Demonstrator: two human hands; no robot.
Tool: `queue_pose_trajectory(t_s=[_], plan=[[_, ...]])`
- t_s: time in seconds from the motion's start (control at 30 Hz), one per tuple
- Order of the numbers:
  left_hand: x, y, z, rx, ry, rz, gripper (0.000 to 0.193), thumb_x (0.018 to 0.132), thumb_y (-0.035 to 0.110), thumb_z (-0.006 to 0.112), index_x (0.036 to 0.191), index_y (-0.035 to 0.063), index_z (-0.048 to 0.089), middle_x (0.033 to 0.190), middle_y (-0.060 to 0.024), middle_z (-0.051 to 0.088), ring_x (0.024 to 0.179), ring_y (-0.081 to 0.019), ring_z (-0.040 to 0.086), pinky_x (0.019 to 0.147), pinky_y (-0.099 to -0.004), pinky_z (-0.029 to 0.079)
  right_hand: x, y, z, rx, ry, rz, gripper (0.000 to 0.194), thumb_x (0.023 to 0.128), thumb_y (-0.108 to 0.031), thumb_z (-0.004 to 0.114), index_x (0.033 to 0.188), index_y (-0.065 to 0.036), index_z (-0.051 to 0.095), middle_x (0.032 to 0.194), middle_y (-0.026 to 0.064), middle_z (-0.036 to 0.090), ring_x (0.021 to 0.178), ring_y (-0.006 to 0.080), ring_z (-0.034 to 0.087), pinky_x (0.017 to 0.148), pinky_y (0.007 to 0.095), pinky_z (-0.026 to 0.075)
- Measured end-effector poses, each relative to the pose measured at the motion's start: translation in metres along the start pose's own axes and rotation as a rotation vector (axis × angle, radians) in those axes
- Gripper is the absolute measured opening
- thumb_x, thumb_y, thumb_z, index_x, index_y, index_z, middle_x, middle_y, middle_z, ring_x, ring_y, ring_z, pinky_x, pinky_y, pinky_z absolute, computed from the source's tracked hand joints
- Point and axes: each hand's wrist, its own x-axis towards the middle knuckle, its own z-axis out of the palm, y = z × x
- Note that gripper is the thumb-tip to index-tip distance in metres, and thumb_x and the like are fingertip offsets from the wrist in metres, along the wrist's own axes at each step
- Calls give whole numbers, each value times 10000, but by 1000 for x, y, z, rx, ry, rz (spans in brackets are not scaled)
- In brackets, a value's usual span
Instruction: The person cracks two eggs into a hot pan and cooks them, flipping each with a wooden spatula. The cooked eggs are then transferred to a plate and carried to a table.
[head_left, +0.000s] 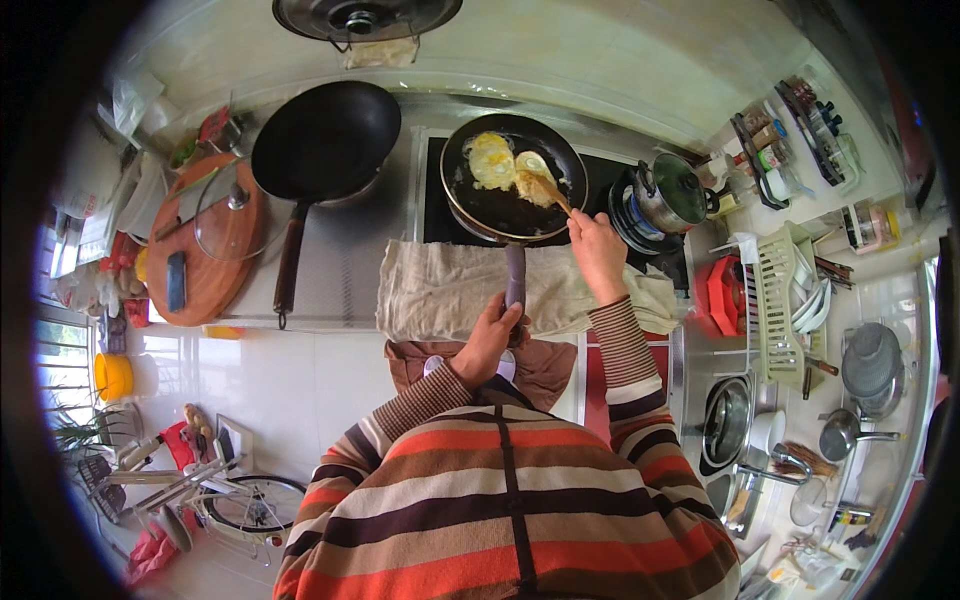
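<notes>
A frying pan (480, 206) sits on the black cooktop with two fried eggs in it. The left egg (490, 161) lies flat with some yellow showing; the right egg (531, 165) lies beside it. My left hand (487, 337) is wrapped around the purplish pan handle (515, 270). In my right hand (598, 251) is a wooden spatula (556, 196), its blade at the right egg and partly over it. A beige cloth (442, 289) is spread along the counter's front edge beneath the handle.
Left of the cooktop stands a black wok (326, 142), its handle pointing toward me. Beyond it, a round wooden board (217, 292) bears a glass lid (238, 196) and a knife. A lidded pot (671, 193) stands on the right burner. Further right are a dish rack (772, 300) and sink (725, 427).
</notes>
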Motion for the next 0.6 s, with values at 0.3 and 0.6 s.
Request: queue_pose_trajectory(t_s=[0.3,0.6], plan=[[-2,5,0,30,-34,-23,283,1041,219,457,1257,37,437,934,-74,584,724,-131,554,639,-275,488,-17,-5,-12,-9,-51,-37,225,913,-264,622,1098,-152,683,823,102,569,743,304,644,596,420,514],[-3,5,0,41,-34,-12,293,1039,223,462,1259,30,439,930,-74,583,715,-127,557,626,-272,487,1,-1,-1,-78,-33,-143,220,916,-242,616,1097,-125,664,853,100,548,805,279,628,596,399,532]])
